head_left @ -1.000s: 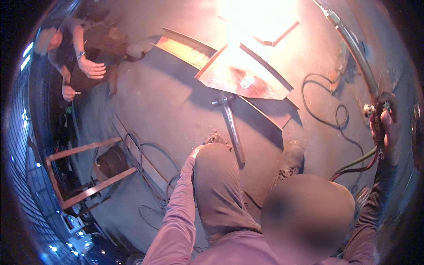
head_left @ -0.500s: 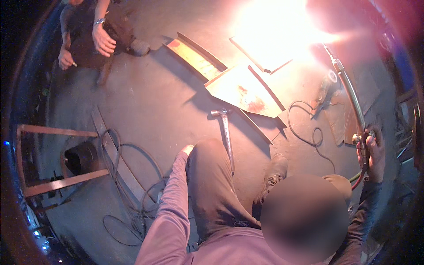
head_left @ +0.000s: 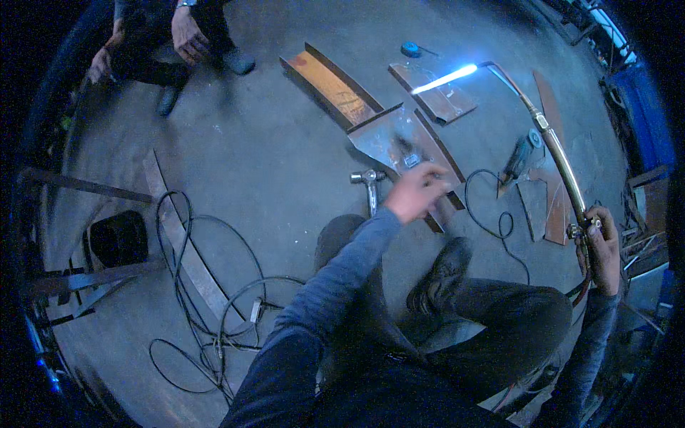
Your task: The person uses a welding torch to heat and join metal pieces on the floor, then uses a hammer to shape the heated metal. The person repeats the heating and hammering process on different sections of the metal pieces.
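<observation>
- While your right hand (head_left: 605, 246) is gripping the gas torch (head_left: 564, 162) at the right of the frame, fingers wrapped around its valve end, a blue-white flame (head_left: 446, 78) is burning from the tip at upper centre.
- Your left hand (head_left: 416, 194) is hanging at centre frame, in front of a steel plate (head_left: 382, 137); blur is keeping anyone from telling whether its fingers are pinching anything.
- Beneath the plate, a steel beam (head_left: 325, 82) is slanting from upper left, a hammer (head_left: 369, 187) lying nearby.
- At upper left, a co-worker's hand (head_left: 189, 36) is hanging loosely.
</observation>
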